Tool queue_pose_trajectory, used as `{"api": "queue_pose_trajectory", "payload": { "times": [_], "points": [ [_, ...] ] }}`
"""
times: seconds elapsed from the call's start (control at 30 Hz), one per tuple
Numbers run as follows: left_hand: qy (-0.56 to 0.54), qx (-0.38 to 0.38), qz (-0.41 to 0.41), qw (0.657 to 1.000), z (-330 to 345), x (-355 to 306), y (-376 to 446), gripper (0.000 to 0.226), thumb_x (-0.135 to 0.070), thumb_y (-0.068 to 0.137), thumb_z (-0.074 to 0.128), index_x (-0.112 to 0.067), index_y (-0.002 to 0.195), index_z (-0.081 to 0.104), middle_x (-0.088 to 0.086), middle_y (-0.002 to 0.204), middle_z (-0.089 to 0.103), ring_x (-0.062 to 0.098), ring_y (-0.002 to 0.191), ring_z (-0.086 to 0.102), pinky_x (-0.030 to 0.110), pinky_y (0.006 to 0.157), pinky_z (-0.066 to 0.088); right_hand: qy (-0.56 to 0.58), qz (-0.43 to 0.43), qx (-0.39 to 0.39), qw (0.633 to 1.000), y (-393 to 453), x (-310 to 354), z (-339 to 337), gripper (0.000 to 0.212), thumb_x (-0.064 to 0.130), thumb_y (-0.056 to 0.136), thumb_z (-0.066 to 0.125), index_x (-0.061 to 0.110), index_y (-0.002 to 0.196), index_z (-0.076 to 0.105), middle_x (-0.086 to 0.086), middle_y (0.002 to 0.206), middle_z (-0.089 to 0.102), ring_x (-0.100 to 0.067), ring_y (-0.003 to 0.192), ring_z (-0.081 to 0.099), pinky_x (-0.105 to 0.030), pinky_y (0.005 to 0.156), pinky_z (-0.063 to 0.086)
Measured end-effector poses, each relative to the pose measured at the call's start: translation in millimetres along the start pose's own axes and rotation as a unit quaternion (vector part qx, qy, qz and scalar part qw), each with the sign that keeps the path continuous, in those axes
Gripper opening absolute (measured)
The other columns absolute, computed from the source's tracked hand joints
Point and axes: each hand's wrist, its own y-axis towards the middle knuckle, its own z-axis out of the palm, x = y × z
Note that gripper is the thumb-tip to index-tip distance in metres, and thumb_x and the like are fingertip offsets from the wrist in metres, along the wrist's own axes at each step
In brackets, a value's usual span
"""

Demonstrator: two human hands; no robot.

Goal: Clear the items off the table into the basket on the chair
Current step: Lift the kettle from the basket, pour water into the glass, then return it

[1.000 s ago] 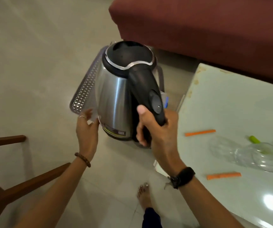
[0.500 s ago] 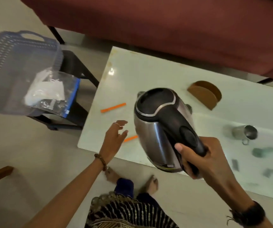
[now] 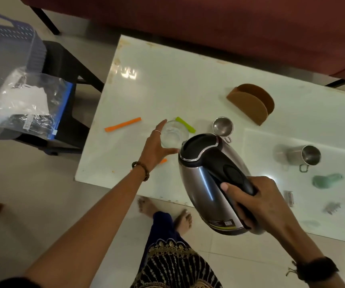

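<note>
Clear round glass (image 3: 174, 136) on glossy white table (image 3: 167, 84), left hand (image 3: 157, 145) cupped around it, fingers spread and touching. Right hand (image 3: 259, 201) clamped on black handle of brushed-steel kettle (image 3: 211, 183), tilted above table edge. Perforated basket (image 3: 7, 42) on black chair (image 3: 67, 65), far left.

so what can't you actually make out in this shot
- Head view: basket is cut off by the left edge.
- Second orange strip is mostly hidden under the left hand.
- Small items under the glass table at right are blurred.
- Kettle contents: lid shut.
</note>
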Motion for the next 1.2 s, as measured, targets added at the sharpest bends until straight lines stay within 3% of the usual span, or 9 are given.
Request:
{"api": "queue_pose_trajectory", "payload": {
  "times": [0.13, 0.23, 0.33, 0.43, 0.6, 0.83, 1.07, 1.2],
  "points": [
    [-0.012, -0.02, -0.006, 1.0, -1.7, -5.0, -4.0, 0.085, -0.027, 0.07, 0.076, -0.016, 0.14, 0.03, 0.007, 0.141, 0.046, 0.024, 0.128, 0.044, 0.039, 0.108, 0.036, -0.008, 0.025, 0.009, 1.0, 15.1, 13.0, 10.0, 0.046, 0.035, 0.081, 0.065, 0.022, 0.038, 0.054, -0.003, 0.031, 0.05, -0.009, 0.026, 0.045, -0.011, 0.036, 0.038],
    [-0.019, -0.027, -0.007, 0.999, -0.4, -8.9, -4.8, 0.075, -0.03, 0.071, 0.065, -0.016, 0.137, 0.033, 0.006, 0.137, 0.05, 0.025, 0.124, 0.048, 0.035, 0.104, 0.039, -0.027, 0.034, 0.0, 0.999, 22.7, 23.5, 17.4, 0.047, 0.042, 0.078, 0.063, 0.018, 0.039, 0.053, -0.004, 0.035, 0.052, -0.012, 0.028, 0.047, -0.014, 0.036, 0.039],
    [-0.017, -0.033, -0.007, 0.999, -1.4, -7.3, -3.7, 0.073, -0.026, 0.07, 0.068, -0.016, 0.135, 0.035, 0.001, 0.128, 0.053, 0.02, 0.116, 0.05, 0.031, 0.096, 0.041, -0.037, 0.035, -0.002, 0.999, 28.5, 32.4, 19.3, 0.046, 0.04, 0.08, 0.063, 0.015, 0.043, 0.052, -0.004, 0.036, 0.051, -0.012, 0.027, 0.044, -0.015, 0.036, 0.038],
    [-0.012, -0.033, -0.006, 0.999, -1.3, -5.3, -1.6, 0.075, -0.016, 0.071, 0.075, -0.015, 0.135, 0.036, 0.005, 0.133, 0.052, 0.026, 0.119, 0.05, 0.035, 0.097, 0.042, -0.045, 0.04, 0.006, 0.998, 32.2, 39.7, 18.5, 0.047, 0.036, 0.08, 0.063, 0.006, 0.046, 0.054, -0.006, 0.037, 0.051, -0.01, 0.026, 0.042, -0.013, 0.036, 0.036],
    [-0.026, -0.033, -0.016, 0.999, -1.8, -3.9, 1.0, 0.075, -0.012, 0.069, 0.076, -0.017, 0.133, 0.038, 0.003, 0.133, 0.052, 0.025, 0.121, 0.049, 0.027, 0.096, 0.038, -0.054, 0.04, 0.017, 0.998, 32.8, 42.8, 18.7, 0.048, 0.034, 0.081, 0.063, -0.004, 0.054, 0.055, -0.011, 0.039, 0.052, -0.012, 0.027, 0.044, -0.01, 0.037, 0.036],
    [-0.041, -0.019, -0.036, 0.998, -1.9, -3.6, 1.4, 0.082, -0.011, 0.065, 0.08, -0.019, 0.134, 0.036, 0.006, 0.13, 0.053, 0.025, 0.121, 0.047, 0.027, 0.095, 0.037, -0.04, 0.051, 0.014, 0.998, 33.0, 48.0, 14.3, 0.045, 0.037, 0.081, 0.064, 0.012, 0.044, 0.054, -0.005, 0.036, 0.051, -0.012, 0.026, 0.043, -0.014, 0.034, 0.036],
    [-0.031, -0.019, -0.036, 0.999, -0.6, -4.7, 2.4, 0.08, -0.011, 0.066, 0.079, -0.016, 0.133, 0.036, 0.007, 0.132, 0.052, 0.026, 0.122, 0.047, 0.029, 0.096, 0.038, -0.053, 0.03, 0.021, 0.998, 31.7, 53.0, 12.2, 0.045, 0.036, 0.082, 0.063, 0.005, 0.05, 0.053, -0.006, 0.036, 0.051, -0.012, 0.027, 0.043, -0.013, 0.034, 0.037],
    [-0.035, -0.014, -0.049, 0.998, -1.1, -4.3, 3.0, 0.082, -0.009, 0.064, 0.08, -0.016, 0.133, 0.036, 0.008, 0.129, 0.053, 0.027, 0.121, 0.047, 0.029, 0.096, 0.038, -0.053, 0.029, 0.021, 0.998, 33.5, 55.6, 9.8, 0.048, 0.036, 0.084, 0.062, 0.016, 0.041, 0.054, -0.003, 0.035, 0.052, -0.011, 0.026, 0.044, -0.015, 0.034, 0.04]
  ]
}}
